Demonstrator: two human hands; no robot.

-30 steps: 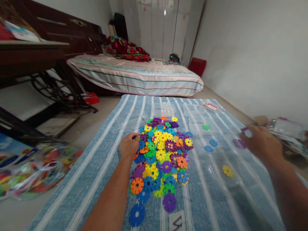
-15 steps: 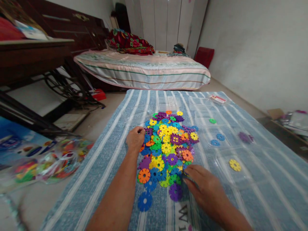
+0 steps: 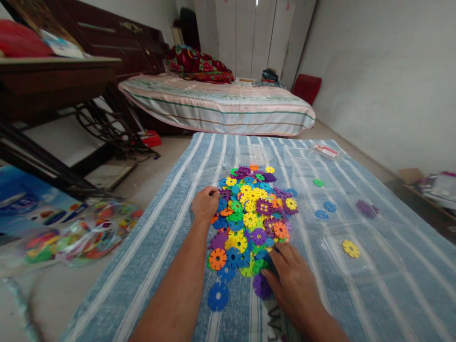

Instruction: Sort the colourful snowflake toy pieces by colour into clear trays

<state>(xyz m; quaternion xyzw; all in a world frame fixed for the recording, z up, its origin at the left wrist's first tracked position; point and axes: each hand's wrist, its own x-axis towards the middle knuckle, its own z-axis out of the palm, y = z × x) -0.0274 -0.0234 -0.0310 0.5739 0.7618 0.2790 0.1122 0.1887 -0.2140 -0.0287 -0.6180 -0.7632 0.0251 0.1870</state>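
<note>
A heap of colourful plastic snowflake discs (image 3: 250,219) lies on the striped cloth, with slotted rims and centre holes. Mixed in are purple square lattice pieces (image 3: 264,207). At the heap's left edge rests my left hand (image 3: 205,204), fingers curled and pinched together; whatever is between them is hidden. My right hand (image 3: 292,278) reaches into the lower right of the heap, thumb and fingers apart over the green and blue discs. Its thumb tip is at a purple disc (image 3: 262,286). Nearest me lies a loose blue disc (image 3: 218,297).
Clear plastic trays stand on the right, holding a yellow disc (image 3: 351,248), two blue discs (image 3: 326,210), a green disc (image 3: 318,182) and purple pieces (image 3: 366,209). A bed (image 3: 221,107) stands beyond; bagged coloured pieces (image 3: 96,237) lie at left on the floor.
My right hand has moved left, further over the heap's near edge, its thumb now at the purple disc. My left hand keeps its place by the heap. The view has shifted slightly.
</note>
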